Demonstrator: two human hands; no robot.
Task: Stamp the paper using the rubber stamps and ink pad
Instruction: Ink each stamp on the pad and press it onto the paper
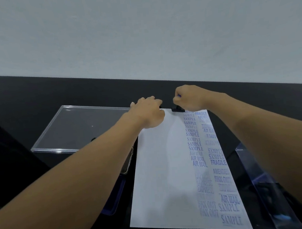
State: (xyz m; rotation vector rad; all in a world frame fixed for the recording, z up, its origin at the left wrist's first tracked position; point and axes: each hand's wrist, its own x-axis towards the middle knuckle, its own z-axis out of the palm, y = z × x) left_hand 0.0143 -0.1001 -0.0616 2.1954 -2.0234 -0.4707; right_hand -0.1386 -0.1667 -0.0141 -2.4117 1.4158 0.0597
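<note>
White paper (161,167) lengthwise on a black table (54,93), blue stamp marks down its right side. Right hand (190,98), fingers curled tight, presses a black stamp (177,109) on the paper's far edge. Left hand (149,112) flat, fingers spread, on the far left corner; ink pad (115,202) under the left forearm.

The paper (161,167), a white sheet, lay flat at lower centre of the frame, its right side filled with blue imprints reading SAMPLE, AIR MAIL and FRAGILE. A black rubber stamp (177,109) stood on its upper edge at frame centre. The ink pad (115,198), blue-rimmed, lay just left of the sheet, mostly hidden.
</note>
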